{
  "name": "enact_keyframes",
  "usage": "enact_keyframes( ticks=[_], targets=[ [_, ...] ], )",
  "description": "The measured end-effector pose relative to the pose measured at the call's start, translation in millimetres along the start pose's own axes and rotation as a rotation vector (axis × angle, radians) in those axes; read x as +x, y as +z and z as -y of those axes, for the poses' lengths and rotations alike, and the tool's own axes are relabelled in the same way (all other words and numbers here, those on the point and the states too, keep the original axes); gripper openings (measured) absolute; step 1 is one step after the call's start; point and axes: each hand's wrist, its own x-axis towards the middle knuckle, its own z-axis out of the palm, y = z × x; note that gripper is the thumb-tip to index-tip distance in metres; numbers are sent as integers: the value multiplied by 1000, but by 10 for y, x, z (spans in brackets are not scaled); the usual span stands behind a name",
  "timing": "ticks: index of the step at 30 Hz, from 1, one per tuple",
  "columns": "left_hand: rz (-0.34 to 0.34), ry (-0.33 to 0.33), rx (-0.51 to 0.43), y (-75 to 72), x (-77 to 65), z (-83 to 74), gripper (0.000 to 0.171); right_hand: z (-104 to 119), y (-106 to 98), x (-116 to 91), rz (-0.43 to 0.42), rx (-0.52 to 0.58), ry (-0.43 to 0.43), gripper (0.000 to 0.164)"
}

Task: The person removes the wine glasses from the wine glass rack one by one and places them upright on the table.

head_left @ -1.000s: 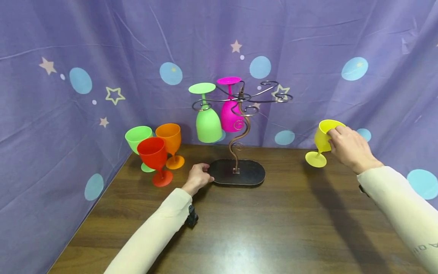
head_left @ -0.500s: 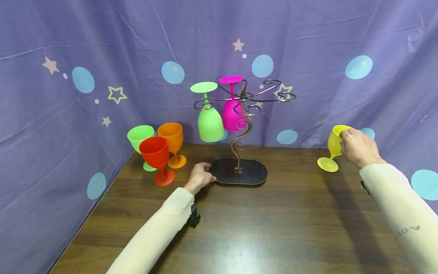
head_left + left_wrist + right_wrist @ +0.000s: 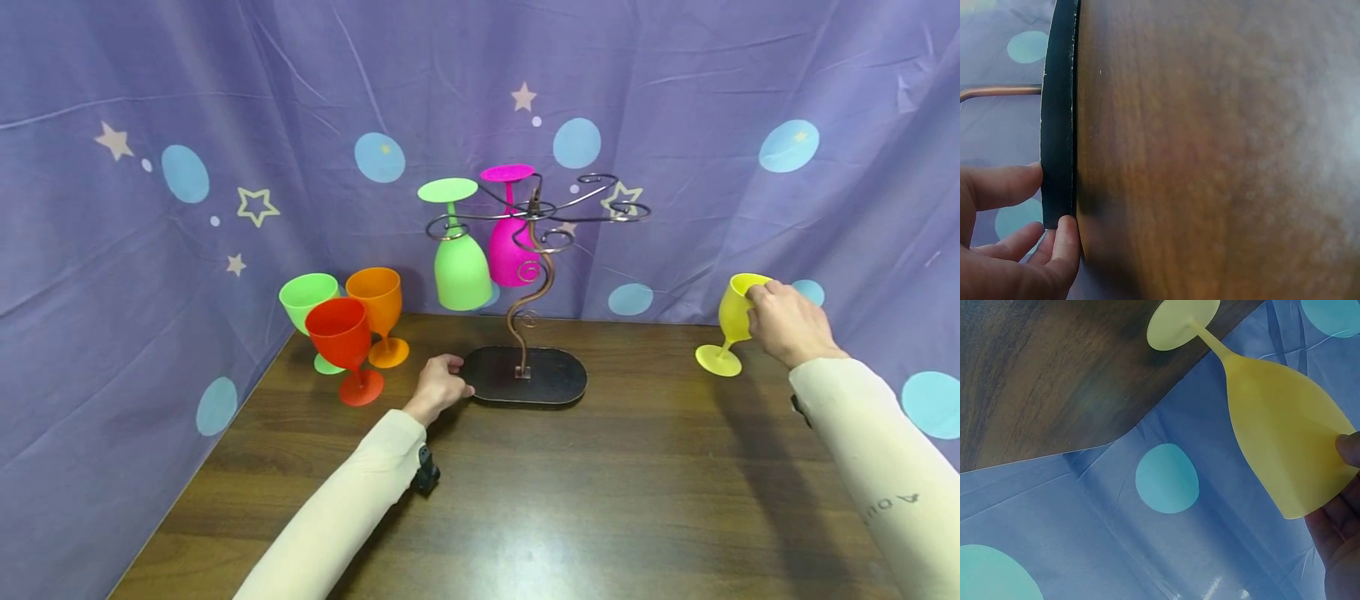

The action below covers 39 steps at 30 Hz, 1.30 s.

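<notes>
My right hand [image 3: 791, 323] holds a yellow plastic goblet [image 3: 735, 312] by its rim, upright at the right side of the table. In the right wrist view, the thumb presses the outside of the goblet's bowl [image 3: 1291, 437]. I cannot tell whether its foot touches the tabletop. With my left hand [image 3: 437, 386] I pinch the left end of the black oval base [image 3: 547, 387] of a metal wine glass rack [image 3: 534, 212]; the left wrist view shows thumb and fingers at the base's edge [image 3: 1059, 125]. A green goblet [image 3: 461, 271] and a magenta goblet [image 3: 510, 250] hang upside down from the rack.
Upright at the table's left are a red goblet [image 3: 339, 333], an orange goblet [image 3: 378, 300] and another green goblet [image 3: 303, 296], partly hidden by the red one. Curled wire arms [image 3: 626, 210] reach out from the rack. A purple curtain [image 3: 675, 100] hangs behind the wooden table [image 3: 600, 500].
My right hand has carried the yellow goblet a little to the right and down, then kept nearly still over the last half second. The left hand stays at the rack's base.
</notes>
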Motion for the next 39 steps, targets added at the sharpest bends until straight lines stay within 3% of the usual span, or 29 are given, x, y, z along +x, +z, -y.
enact_keyframes(
  ticks=[6, 12, 19, 22, 29, 39],
  targets=[
    [1, 4, -2, -2, -8, -9, 57, -10, -3, -8, 10, -1, 1, 18],
    [4, 4, 1, 0, 0, -15, 57, 65, -33, -13, 16, 16, 33, 34],
    [1, -1, 9, -6, -7, -27, 58, 319, 16, 0, -197, 59, -56, 28],
    [6, 0, 10, -3, -7, -26, 57, 464, 73, -25, -229, 85, -67, 26],
    [17, -7, 11, -15, -1, -38, 57, 809, 225, -100, -65, 260, 63, 31],
    [13, 3, 32, -9, 5, -28, 58, 1281, 552, -172, 116, 497, 171, 30]
  ],
)
